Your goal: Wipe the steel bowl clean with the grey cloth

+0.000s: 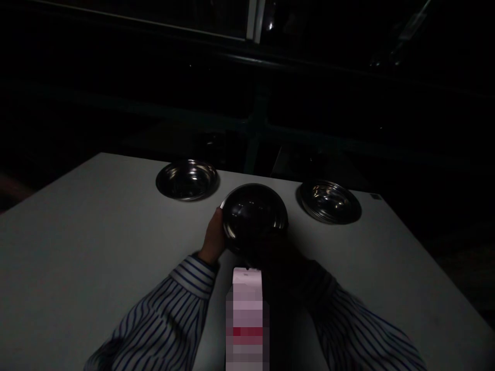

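A shiny steel bowl is held tilted above the white table, its hollow facing me. My left hand grips the bowl's left rim, fingers wrapped round it. My right hand is lost in the dark below the bowl; only its striped sleeve shows. Whether it touches the bowl I cannot tell.
Two more steel bowls rest on the table: one at the far left, one at the far right. A pink and white tag hangs in front of my chest. Beyond the table's far edge everything is dark.
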`<act>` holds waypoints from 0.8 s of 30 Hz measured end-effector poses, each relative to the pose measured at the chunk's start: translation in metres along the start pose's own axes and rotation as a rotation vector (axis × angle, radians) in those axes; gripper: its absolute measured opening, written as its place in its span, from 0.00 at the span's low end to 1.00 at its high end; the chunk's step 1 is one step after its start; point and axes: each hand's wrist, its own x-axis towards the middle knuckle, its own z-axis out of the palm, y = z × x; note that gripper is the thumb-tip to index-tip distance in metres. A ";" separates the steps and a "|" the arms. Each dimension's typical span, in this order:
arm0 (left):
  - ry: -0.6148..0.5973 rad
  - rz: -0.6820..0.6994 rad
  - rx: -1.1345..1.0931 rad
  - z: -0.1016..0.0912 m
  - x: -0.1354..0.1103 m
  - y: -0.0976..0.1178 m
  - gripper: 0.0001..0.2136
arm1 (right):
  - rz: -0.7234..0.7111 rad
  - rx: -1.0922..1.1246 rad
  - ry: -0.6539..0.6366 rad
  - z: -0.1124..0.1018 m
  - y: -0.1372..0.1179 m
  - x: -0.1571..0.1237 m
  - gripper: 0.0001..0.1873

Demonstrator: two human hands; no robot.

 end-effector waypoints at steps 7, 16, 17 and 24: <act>0.016 -0.004 0.092 0.004 -0.010 0.012 0.28 | -0.039 -0.085 0.040 -0.004 -0.016 0.016 0.19; 0.045 0.090 0.296 -0.004 -0.008 0.018 0.31 | -0.042 0.053 -0.041 -0.003 0.001 0.004 0.17; 0.034 0.084 0.275 -0.003 -0.007 0.018 0.31 | -0.040 0.062 -0.051 -0.005 0.004 0.001 0.16; 0.001 0.061 0.156 0.001 -0.012 0.019 0.28 | -0.035 -0.080 0.016 -0.004 -0.019 0.021 0.21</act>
